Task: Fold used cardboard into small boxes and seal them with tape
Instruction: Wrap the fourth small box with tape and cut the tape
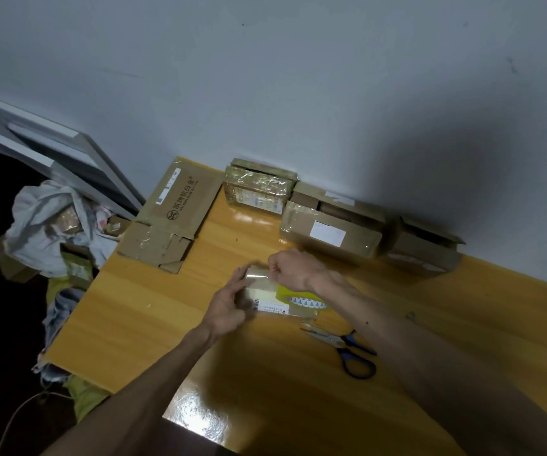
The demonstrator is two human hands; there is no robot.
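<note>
Hands [295, 269] press box [278, 307], pinching tape [259, 275]

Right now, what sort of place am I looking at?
Probably a home room: a glossy yellow wooden table against a plain grey wall, taped brown cardboard boxes along it, crumpled white cloth heaped beside.

Warm colours are showing
Table [153, 311] is glowing orange, boxes [331, 236] are looking brown, tape [283, 291] yellow, scissors [339, 340] are showing blue-black handles
</note>
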